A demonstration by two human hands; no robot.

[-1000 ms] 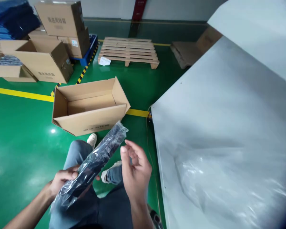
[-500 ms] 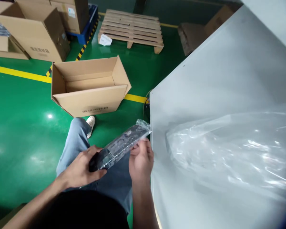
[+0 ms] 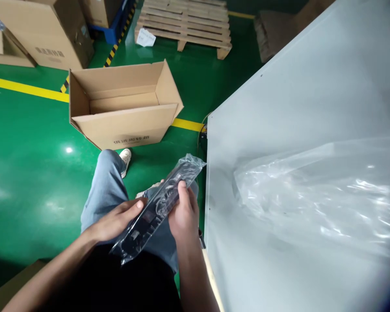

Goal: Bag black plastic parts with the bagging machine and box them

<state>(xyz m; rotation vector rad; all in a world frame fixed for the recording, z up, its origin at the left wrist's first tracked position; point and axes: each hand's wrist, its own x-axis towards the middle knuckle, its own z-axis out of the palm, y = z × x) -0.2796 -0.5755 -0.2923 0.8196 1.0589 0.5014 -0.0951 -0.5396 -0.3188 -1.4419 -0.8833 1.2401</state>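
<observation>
A long black part in a clear plastic bag (image 3: 159,203) lies slantwise between my hands, above my lap. My left hand (image 3: 121,219) grips its left side, the thumb along the edge and the other fingers hidden beneath. My right hand (image 3: 183,212) is closed on the right side, with the thumb on top of the plastic. The bag's loose, crinkled end points up and right, close to the edge of the grey table. What exactly the black part is, I cannot tell.
On the grey table (image 3: 247,121) to my right lies a large clear plastic sheet or bag (image 3: 295,186). An open cardboard box (image 3: 133,125) stands on the green floor before my foot. Farther off are a wooden pallet (image 3: 185,26) and more cardboard boxes (image 3: 48,43).
The bagged part has turned steeper, its near end now extending past my left hand toward me. My right hand has shifted its thumb onto the top. The view has tilted slightly downward.
</observation>
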